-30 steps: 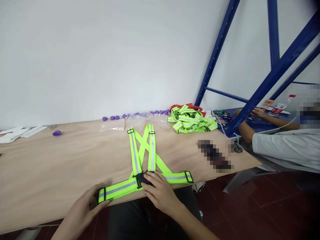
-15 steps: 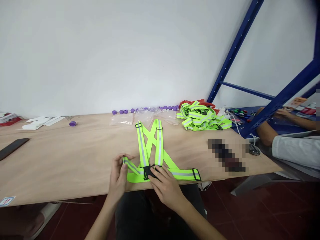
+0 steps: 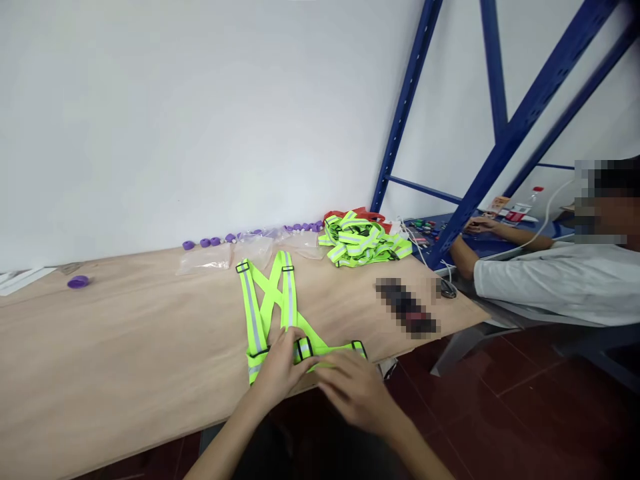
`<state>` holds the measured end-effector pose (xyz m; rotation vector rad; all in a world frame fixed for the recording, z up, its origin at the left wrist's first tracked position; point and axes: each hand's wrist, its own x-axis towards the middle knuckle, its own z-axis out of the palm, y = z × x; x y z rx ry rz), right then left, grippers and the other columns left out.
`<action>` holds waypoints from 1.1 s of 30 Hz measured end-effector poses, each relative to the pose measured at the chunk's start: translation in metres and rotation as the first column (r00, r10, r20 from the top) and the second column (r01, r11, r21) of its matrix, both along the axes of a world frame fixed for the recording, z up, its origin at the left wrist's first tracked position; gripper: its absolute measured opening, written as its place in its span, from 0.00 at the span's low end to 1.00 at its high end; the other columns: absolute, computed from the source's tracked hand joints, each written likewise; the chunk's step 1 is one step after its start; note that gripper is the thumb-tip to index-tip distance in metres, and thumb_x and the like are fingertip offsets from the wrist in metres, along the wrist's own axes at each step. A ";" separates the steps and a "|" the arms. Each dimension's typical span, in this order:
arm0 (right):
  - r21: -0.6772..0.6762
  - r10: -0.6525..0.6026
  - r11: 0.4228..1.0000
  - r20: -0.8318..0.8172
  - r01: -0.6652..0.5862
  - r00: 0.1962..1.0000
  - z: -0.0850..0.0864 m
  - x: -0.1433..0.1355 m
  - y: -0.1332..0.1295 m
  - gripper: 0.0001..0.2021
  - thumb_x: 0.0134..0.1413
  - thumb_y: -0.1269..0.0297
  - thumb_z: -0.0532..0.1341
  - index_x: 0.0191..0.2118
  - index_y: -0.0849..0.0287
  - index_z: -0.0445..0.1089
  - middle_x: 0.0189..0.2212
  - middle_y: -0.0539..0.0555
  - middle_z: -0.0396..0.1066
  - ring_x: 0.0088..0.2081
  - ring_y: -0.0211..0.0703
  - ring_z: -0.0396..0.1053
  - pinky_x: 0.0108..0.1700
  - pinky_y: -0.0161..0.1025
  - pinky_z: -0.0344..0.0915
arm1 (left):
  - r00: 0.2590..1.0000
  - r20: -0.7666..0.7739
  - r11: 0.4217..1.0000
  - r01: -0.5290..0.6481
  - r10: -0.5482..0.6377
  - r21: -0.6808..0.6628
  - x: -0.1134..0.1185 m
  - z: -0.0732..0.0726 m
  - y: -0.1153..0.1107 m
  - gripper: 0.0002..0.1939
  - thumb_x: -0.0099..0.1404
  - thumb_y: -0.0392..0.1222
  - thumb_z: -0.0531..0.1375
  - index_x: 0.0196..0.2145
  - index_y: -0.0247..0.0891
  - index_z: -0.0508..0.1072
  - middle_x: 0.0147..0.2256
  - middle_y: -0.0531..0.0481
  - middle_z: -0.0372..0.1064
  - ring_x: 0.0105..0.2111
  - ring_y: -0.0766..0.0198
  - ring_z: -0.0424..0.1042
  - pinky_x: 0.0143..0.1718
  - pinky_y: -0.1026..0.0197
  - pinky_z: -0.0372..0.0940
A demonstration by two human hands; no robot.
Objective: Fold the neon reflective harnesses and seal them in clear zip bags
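A fluorescent yellow-green reflective harness vest (image 3: 291, 300) with grey stripes lies on the table near its front edge, its upper straps crossing. My left hand (image 3: 281, 367) is closed on its waist strap, beside a black slide buckle (image 3: 303, 349). Just right of it, my right hand (image 3: 353, 387) reaches over the strap's lower part with bent fingers. Those fingers are smeared by motion, and whether they grip the strap is unclear. Another black buckle (image 3: 359, 347) shows at the vest's right end. My left hand hides the vest's middle front.
More such vests (image 3: 363, 239) are heaped at the back right on red material. Clear plastic bags (image 3: 210, 257) and several purple items (image 3: 205, 243) line the wall. Blue rack posts (image 3: 407, 100) rise at right, where another person (image 3: 545, 280) sits. A pixelated dark object (image 3: 406, 307) lies at right.
The view has turned right. My left hand has brought the strap end from the left across to the vest's middle. My right hand has shifted off the black middle piece, toward the right.
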<state>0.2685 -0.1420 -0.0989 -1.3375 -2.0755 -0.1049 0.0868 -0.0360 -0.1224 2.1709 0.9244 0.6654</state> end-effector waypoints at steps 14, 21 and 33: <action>-0.487 -0.235 0.873 -0.390 0.017 0.890 0.000 0.074 0.005 0.19 0.51 0.67 0.67 0.50 0.55 0.71 0.34 0.49 0.73 0.31 0.39 0.71 0.34 0.35 0.70 | 0.925 -0.304 0.766 0.024 0.226 0.642 -0.021 -0.020 -0.064 0.27 0.68 0.39 0.54 0.65 0.41 0.63 0.58 0.41 0.69 0.55 0.42 0.68 0.64 0.26 0.33; -0.352 -0.098 0.896 -0.752 -0.271 0.652 0.021 0.024 0.043 0.19 0.52 0.65 0.67 0.50 0.53 0.65 0.33 0.50 0.72 0.33 0.39 0.71 0.37 0.37 0.70 | 0.897 -0.291 0.712 -0.038 0.334 0.701 -0.034 -0.030 -0.060 0.28 0.66 0.36 0.54 0.63 0.50 0.66 0.61 0.43 0.65 0.59 0.45 0.64 0.57 0.39 0.58; -0.564 0.159 0.623 -0.587 -0.542 0.794 0.002 -0.103 0.105 0.32 0.36 0.53 0.77 0.50 0.57 0.74 0.24 0.43 0.63 0.28 0.35 0.64 0.31 0.31 0.62 | 0.931 -0.326 0.931 -0.038 0.165 0.362 -0.038 -0.040 -0.062 0.19 0.66 0.39 0.54 0.52 0.42 0.76 0.46 0.37 0.76 0.47 0.42 0.75 0.48 0.41 0.70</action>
